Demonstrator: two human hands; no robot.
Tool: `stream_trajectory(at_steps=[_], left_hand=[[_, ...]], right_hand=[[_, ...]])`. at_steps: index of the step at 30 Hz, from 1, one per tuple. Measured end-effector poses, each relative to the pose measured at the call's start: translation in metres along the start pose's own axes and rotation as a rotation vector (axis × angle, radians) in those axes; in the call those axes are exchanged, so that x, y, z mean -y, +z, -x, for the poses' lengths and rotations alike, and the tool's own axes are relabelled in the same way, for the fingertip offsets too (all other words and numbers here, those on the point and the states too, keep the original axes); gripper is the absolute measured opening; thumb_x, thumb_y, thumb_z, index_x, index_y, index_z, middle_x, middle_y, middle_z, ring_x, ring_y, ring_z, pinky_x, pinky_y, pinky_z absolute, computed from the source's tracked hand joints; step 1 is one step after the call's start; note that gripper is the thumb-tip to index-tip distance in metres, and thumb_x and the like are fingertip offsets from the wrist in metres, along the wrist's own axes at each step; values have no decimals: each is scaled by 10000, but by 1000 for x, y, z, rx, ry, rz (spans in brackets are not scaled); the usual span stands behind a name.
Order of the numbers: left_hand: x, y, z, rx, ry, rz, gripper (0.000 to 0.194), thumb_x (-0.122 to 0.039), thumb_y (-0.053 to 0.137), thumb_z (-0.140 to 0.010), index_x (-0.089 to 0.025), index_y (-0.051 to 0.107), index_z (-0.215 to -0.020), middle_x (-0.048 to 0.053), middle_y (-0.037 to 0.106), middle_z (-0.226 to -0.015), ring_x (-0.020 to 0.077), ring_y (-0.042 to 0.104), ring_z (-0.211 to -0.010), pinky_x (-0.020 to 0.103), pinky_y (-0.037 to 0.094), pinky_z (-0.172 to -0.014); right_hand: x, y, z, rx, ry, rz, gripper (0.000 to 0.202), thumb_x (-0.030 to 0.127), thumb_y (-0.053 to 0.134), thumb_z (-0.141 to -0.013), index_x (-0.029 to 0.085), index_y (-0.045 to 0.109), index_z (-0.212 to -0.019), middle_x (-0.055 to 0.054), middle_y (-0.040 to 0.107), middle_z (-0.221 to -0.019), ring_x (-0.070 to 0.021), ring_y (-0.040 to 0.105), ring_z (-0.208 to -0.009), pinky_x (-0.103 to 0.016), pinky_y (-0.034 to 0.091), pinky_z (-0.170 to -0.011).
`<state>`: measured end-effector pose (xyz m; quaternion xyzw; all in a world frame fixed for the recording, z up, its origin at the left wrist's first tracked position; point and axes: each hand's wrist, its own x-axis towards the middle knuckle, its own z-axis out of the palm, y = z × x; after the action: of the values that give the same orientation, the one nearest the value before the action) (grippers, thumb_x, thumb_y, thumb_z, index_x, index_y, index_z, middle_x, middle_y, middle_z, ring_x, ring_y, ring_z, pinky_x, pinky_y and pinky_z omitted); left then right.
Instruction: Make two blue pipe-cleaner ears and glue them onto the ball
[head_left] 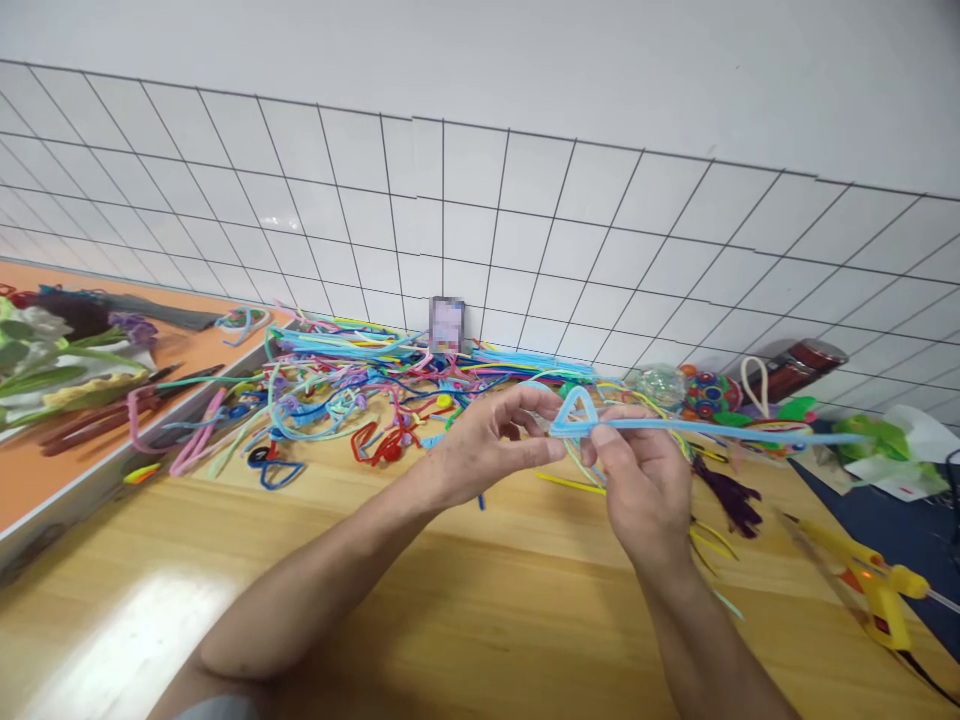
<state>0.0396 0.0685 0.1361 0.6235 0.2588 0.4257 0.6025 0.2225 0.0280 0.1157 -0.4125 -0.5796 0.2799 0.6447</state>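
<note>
A light blue pipe cleaner [720, 431] is bent into a small triangle at one end, with a long straight tail running off to the right. My right hand [645, 465] is closed around it, thumb and fingers pinching just where the triangle meets the tail. At the triangle's left corner is my left hand [491, 440], its thumb and curved fingers apart on either side of that corner. Whether the left fingertips touch the pipe cleaner I cannot tell. Both hands are above the wooden table [420, 620].
Behind the hands lies a tangled heap of coloured pipe cleaners [337, 390]. A phone-like device [448, 325] leans on the grid wall. To the right are a yellow glue gun [874, 580], a dark red bottle [802, 370] and a patterned ball [709, 393]. An orange-bottomed tray [202, 350] stands left.
</note>
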Motion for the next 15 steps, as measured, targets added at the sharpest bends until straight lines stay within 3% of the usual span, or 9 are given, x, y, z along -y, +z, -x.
stream_trajectory(at_steps=[4,9,15], left_hand=[[0,-9,0,58,3,120,387,-414,890,-802,-157,699,-1020,14,657,-860,115,560,-747,240,461,-676],[14,-12,-5,-74,49,155,383,-511,794,-894,-169,628,-847,-4,606,-749,110,538,-657,204,422,-531],[20,-8,-8,-67,66,190,460,-579,691,-958,-140,669,-824,35,670,-779,99,560,-611,224,459,-550]], right_hand=[[-5,-5,-2,28,74,-140,103,296,691,-973,239,628,-915,51,599,-685,-129,548,-647,-274,439,-647],[-9,-6,-2,74,120,-242,130,298,695,-968,228,648,-869,43,604,-685,-132,550,-640,-286,434,-649],[-10,-5,-3,75,131,-225,141,297,686,-967,217,666,-852,34,599,-676,-137,541,-626,-298,430,-632]])
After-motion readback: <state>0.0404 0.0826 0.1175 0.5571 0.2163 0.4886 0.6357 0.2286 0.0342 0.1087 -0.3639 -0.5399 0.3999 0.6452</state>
